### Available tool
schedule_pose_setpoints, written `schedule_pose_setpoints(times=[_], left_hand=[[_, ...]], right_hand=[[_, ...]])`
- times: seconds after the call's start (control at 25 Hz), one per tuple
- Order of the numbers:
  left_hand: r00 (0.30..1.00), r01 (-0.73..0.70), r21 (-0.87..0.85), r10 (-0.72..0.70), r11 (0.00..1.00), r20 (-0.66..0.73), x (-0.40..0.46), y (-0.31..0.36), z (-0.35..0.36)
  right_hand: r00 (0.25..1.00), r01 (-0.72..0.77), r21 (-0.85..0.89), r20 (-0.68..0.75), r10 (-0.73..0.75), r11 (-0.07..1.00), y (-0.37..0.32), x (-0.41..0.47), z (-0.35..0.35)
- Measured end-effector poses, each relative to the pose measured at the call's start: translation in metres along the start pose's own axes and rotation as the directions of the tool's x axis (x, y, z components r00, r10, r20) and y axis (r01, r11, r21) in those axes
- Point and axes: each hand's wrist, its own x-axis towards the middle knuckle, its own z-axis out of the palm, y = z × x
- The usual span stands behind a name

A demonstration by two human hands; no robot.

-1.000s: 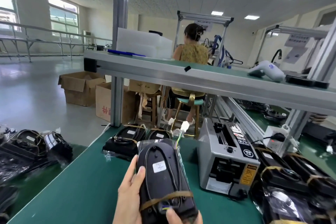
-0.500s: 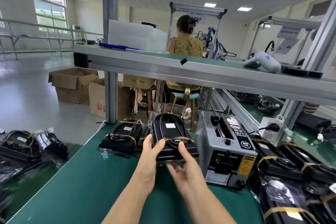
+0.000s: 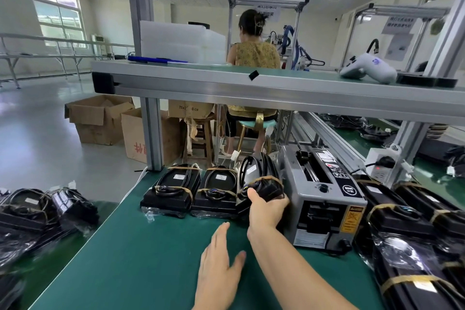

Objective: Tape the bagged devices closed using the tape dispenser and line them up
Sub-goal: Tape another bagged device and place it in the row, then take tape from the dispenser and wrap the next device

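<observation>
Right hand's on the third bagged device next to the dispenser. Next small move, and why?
Probably lower the third bagged device flat and let go. The right hand grips its near end, and it sits tilted between the second device in the row and the tape dispenser. The left hand hovers open over the green mat, holding nothing.
</observation>
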Motion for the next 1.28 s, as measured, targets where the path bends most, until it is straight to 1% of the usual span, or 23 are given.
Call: schedule_pose_setpoints(times=[0.12,0.2,0.32,0.44,0.56,0.64,0.72,0.8,0.88,0.92,1.0,1.04,1.08,1.16,1.2,1.28], left_hand=[[1.0,0.007,-0.024,-0.008,1.0,-0.015,0.001,-0.002,0.0],[1.0,0.009,-0.052,-0.01,0.999,-0.016,0.001,-0.003,0.001],[1.0,0.004,-0.064,-0.005,0.998,-0.015,-0.001,-0.003,0.0],[1.0,0.001,-0.037,-0.002,0.999,-0.015,0.0,-0.002,-0.001],[1.0,0.013,-0.004,-0.013,1.0,-0.004,0.0,-0.001,0.0],[1.0,0.02,0.007,-0.02,1.0,-0.004,-0.001,-0.001,0.0],[1.0,0.02,0.02,-0.02,1.0,-0.005,-0.001,0.001,0.0],[1.0,0.016,0.034,-0.016,0.999,0.004,0.0,0.001,-0.001],[1.0,0.014,0.037,-0.015,0.999,0.016,0.0,0.001,-0.003],[1.0,0.014,0.038,-0.015,0.999,0.02,0.0,0.001,-0.004],[1.0,0.015,0.051,-0.016,0.999,0.025,-0.001,0.003,-0.005],[1.0,0.011,0.059,-0.013,0.998,0.025,-0.001,0.003,-0.004],[1.0,0.009,0.064,-0.01,0.998,0.027,-0.002,0.003,-0.004],[1.0,0.004,0.068,-0.006,0.998,0.027,-0.002,0.001,-0.003],[1.0,0.009,0.066,-0.011,0.998,0.024,-0.001,-0.002,-0.003],[1.0,0.018,0.071,-0.02,0.997,0.02,0.001,-0.009,-0.003]], right_hand=[[0.998,-0.055,-0.002,0.022,0.055,0.998,0.004,0.008,0.002],[0.987,-0.153,0.075,0.064,0.148,0.985,0.006,0.012,-0.001],[0.942,-0.322,0.175,0.16,0.296,0.93,0.007,0.016,-0.009],[0.903,-0.408,0.19,0.228,0.364,0.893,0.007,0.019,-0.015],[0.861,-0.486,0.15,0.253,0.442,0.861,0.004,0.021,-0.02],[0.844,-0.511,0.089,0.238,0.48,0.855,0.001,0.021,-0.022],[0.84,-0.52,0.027,0.196,0.506,0.854,-0.002,0.019,-0.021],[0.84,-0.526,0.012,0.163,0.517,0.85,-0.007,0.013,-0.02],[0.833,-0.534,0.008,0.178,0.524,0.845,-0.014,0.004,-0.021],[0.827,-0.534,-0.02,0.195,0.528,0.845,-0.018,-0.001,-0.024],[0.828,-0.496,-0.134,0.225,0.514,0.858,-0.027,-0.014,-0.038],[0.84,-0.442,-0.21,0.245,0.485,0.872,-0.031,-0.021,-0.05],[0.852,-0.357,-0.287,0.291,0.436,0.889,-0.036,-0.032,-0.065],[0.852,-0.126,-0.367,0.436,0.29,0.922,-0.047,-0.052,-0.104],[0.846,-0.002,-0.39,0.49,0.21,0.921,-0.054,-0.061,-0.127],[0.837,0.237,-0.42,0.547,0.036,0.876,-0.068,-0.071,-0.178]])
